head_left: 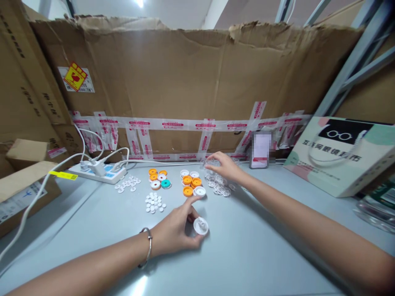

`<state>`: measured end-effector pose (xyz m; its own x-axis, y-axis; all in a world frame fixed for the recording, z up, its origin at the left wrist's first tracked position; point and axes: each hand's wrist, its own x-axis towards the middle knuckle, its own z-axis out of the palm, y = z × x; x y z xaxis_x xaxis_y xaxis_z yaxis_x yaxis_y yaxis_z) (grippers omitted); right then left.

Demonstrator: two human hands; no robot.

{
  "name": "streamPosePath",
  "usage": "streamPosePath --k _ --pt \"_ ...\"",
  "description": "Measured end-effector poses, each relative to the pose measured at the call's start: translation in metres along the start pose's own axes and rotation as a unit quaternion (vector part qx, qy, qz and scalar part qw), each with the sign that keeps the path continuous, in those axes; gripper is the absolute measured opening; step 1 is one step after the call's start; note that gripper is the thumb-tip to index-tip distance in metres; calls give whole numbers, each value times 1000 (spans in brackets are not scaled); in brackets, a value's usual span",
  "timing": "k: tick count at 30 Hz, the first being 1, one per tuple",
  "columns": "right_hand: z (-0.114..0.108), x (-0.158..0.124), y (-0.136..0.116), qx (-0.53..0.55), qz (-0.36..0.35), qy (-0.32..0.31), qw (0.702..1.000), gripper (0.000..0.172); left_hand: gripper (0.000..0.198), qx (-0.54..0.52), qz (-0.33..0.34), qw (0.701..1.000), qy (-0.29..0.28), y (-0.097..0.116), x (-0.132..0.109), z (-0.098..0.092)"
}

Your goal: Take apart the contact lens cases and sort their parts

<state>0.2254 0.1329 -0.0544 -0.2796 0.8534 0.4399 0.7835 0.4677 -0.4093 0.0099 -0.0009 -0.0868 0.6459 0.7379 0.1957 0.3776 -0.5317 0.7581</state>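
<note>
My left hand [177,228] pinches a small round white plastic wheel-like piece [201,226] between thumb and fingers, just above the table. Whitish material shows inside its rim. Beyond it, my right hand [224,166] reaches over clear plastic pieces [203,163], with thumb and forefinger apart at their edge. Whether it touches one is hard to see. Below that hand lies a heap of small white rings [219,185]. Left of the heap stand orange round pieces [187,191] and white round pieces [200,191]. Another group has orange, white and one teal piece [166,183].
Small white discs [154,202] and more white parts [127,183] lie left. A power strip [98,172] with cables sits behind them. Cardboard [185,82] walls the back. A phone [261,150] leans there; a printed box [336,156] and clear bottle [378,201] stand right.
</note>
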Motion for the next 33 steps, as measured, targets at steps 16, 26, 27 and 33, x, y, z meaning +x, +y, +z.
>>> streamPosePath --k 16,26,27,33 --pt "11 -22 -31 59 -10 16 998 17 68 -20 -13 1000 5 -3 -2 -2" --pt "7 -126 -88 212 -85 -159 961 6 40 8 -28 1000 9 -1 0 -4" --pt "9 -127 -87 198 -100 -143 965 8 31 20 -28 999 11 0 1 -4" --pt "22 -132 -84 153 -156 -71 973 18 18 57 -30 998 17 3 3 -3"
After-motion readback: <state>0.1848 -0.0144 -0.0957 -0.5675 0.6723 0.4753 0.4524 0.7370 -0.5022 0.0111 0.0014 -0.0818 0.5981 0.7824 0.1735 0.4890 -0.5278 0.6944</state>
